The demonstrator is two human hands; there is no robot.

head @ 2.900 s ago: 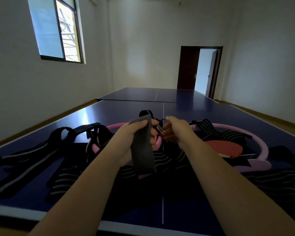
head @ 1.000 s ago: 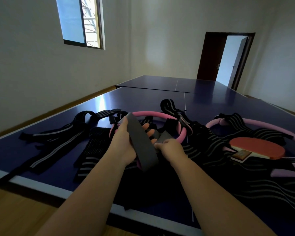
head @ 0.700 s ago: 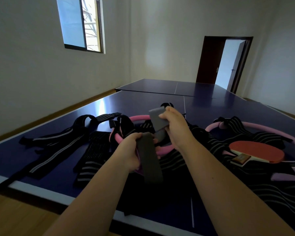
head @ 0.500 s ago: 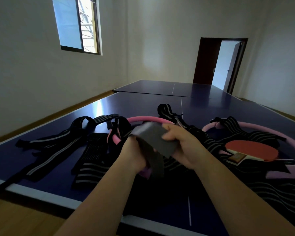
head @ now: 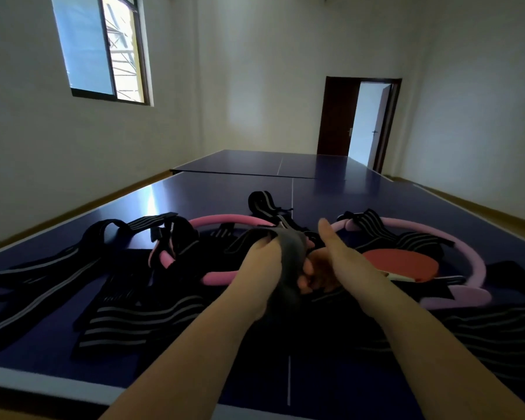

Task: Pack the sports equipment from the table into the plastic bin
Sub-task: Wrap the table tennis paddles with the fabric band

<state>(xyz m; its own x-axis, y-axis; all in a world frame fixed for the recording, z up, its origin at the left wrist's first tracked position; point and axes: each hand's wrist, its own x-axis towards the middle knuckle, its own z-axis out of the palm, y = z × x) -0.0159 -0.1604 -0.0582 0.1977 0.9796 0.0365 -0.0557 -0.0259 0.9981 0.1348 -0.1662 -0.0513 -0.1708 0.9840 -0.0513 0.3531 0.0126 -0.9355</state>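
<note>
Over the near end of a dark blue table (head: 194, 374), the left hand (head: 264, 265) grips a folded grey band (head: 291, 253). The right hand (head: 334, 262) is just beside it, thumb raised, its fingers touching the band's lower part; whether they grip it is unclear. Under the hands lie black striped straps (head: 134, 322), spread left and right. A pink ring (head: 225, 221) lies behind the left hand, and a paler ring (head: 473, 262) on the right surrounds a red paddle (head: 406, 262).
</note>
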